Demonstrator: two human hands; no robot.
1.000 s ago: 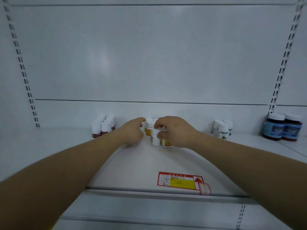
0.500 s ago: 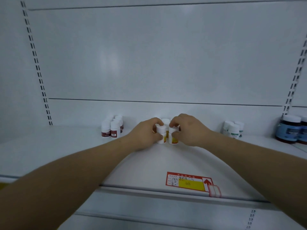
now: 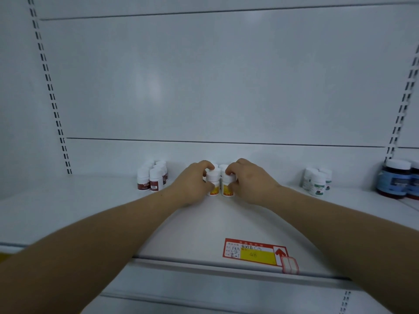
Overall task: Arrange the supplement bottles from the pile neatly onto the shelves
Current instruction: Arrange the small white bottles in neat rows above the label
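Left hand [image 3: 192,184] has its fingers curled over the white cap of the left yellow-label bottle [image 3: 213,184] and grips it. The right hand [image 3: 247,182] holds the right yellow-label bottle [image 3: 227,186] the same way.

Both bottles stand upright and side by side, touching or nearly so. They sit about midway along the shelf [image 3: 90,200], close to its back edge, and the caps of more white bottles just show behind them.

Each bottle lies on the inner side of its own hand with its long axis vertical, so the two hands face each other across the pair. Neither hand is nearer, since both are already on the bottles.

The step in hand looks like squaring this front pair against the row behind. That would call for a short, level push toward the back edge with the bottles kept together. Because the grip is high on the caps, a hasty shove could tip one.

A group of red-label bottles [image 3: 152,180] stands toward the left end, well apart. Green-label bottles [image 3: 317,182] and dark blue jars [image 3: 395,180] stand toward the right end. A price tag [image 3: 255,253] sits at the front edge. The pile is out of view.
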